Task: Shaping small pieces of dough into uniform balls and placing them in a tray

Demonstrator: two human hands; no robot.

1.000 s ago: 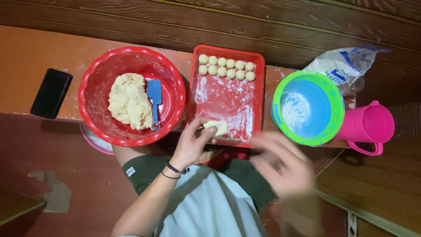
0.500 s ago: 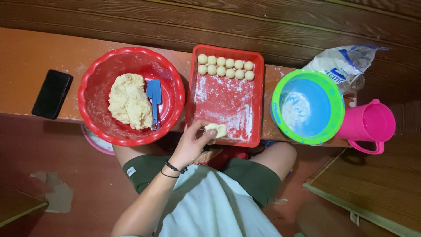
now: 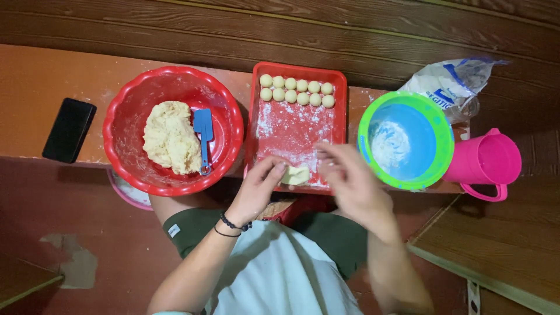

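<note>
The left hand (image 3: pixel 256 189) is pinching a pale dough piece (image 3: pixel 296 175) lying at the near edge of the floured red tray (image 3: pixel 338 76) on the bench (image 3: pixel 35 87); the right hand (image 3: pixel 353 184) is hovering just beside it, blurred, fingers loosely spread and holding nothing

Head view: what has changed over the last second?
The right hand, out of sight half a second ago, has come back over the red tray near the dough piece. The left hand still touches that piece. Bowls, dough balls, jug and phone are unmoved.
</note>
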